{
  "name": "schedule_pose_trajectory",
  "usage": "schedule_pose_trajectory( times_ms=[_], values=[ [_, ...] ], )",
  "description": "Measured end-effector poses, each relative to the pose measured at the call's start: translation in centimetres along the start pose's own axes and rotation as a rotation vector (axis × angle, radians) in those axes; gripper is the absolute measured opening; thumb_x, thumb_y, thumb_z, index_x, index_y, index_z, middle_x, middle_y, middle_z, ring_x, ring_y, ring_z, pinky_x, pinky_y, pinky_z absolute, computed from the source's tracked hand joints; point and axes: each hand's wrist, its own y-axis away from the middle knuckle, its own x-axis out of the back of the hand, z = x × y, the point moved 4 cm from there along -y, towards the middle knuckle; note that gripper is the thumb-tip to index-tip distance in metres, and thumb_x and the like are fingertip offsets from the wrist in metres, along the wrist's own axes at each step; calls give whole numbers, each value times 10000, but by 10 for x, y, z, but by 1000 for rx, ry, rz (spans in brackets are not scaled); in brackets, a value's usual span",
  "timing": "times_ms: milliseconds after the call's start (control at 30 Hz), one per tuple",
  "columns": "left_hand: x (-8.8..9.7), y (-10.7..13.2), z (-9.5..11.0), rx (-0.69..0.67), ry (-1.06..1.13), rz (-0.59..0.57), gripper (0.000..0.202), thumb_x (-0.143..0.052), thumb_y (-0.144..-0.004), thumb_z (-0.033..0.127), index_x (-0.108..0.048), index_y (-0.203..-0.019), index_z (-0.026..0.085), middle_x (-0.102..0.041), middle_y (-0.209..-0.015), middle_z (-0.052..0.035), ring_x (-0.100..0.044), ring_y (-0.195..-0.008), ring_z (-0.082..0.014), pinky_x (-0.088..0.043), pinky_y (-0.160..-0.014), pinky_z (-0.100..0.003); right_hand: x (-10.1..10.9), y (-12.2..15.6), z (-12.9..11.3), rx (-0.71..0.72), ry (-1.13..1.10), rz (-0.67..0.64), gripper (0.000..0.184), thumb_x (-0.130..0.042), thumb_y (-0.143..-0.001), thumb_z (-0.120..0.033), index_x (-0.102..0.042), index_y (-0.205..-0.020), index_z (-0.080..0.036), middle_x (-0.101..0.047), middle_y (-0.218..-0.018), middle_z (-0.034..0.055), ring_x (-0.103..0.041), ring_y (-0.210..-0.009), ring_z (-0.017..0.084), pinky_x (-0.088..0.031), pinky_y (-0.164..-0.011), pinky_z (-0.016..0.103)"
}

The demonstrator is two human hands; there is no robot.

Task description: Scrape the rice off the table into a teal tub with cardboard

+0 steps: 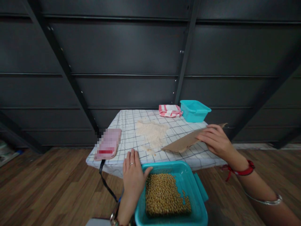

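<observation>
My left hand (pixel 133 174) grips the far-left rim of a teal tub (pixel 199 213) filled with tan beans (pixel 164 196), fingers over the table edge and thumb inside the rim. My right hand (pixel 215 138) is closed on a brown cardboard sheet (pixel 182 142), which is tilted with its left end low on the checked tablecloth (pixel 127 138). Just left of the cardboard lies a loose pile of white grains (pixel 151 131). A red thread is tied round my right wrist, and a bangle sits farther up the arm.
At the table's far end stand an empty teal tub (pixel 195 110) and a folded pink-striped cloth (pixel 169 110). A pink case (pixel 108 144) with a black strap lies on the table's left corner. Dark panelled wall behind; wooden floor around.
</observation>
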Motion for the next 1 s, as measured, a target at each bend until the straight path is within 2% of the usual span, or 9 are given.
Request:
schedule_pose_trajectory(
  times_ms=[433,667,800,1000],
  values=[
    [2,-1,2,-28,-29,62,738,-275,-822,597,-423,-1231,2,-510,-1242,-240,-451,-1151,-347,-382,-915,-503,12,4,-7,-2,1,-3,277,-401,-800,-7,-525,-950,-203,-652,-758,31,-569,-730,164,-434,-753,376],
    [1,0,2,-14,-24,63,713,-295,-821,584,-424,-1239,21,-510,-1249,-228,-448,-1160,-343,-381,-921,-497,18,-1,-19,-19,-82,-46,247,-388,-811,-13,-514,-915,-198,-637,-728,14,-549,-707,149,-416,-787,367],
    [0,-1,2,4,-11,36,709,-320,-815,576,-416,-1250,24,-504,-1254,-234,-428,-1179,-347,-370,-930,-508,23,-5,-26,-21,-136,-96,294,-348,-785,16,-506,-895,-206,-624,-709,-4,-539,-705,142,-393,-815,366],
    [0,-1,1,12,-6,-4,698,-359,-804,557,-422,-1243,18,-487,-1273,-234,-413,-1191,-351,-363,-934,-510,26,-12,-25,-52,-145,-63,274,-372,-799,-1,-507,-914,-210,-624,-712,-1,-541,-686,140,-395,-808,365]
  ],
)
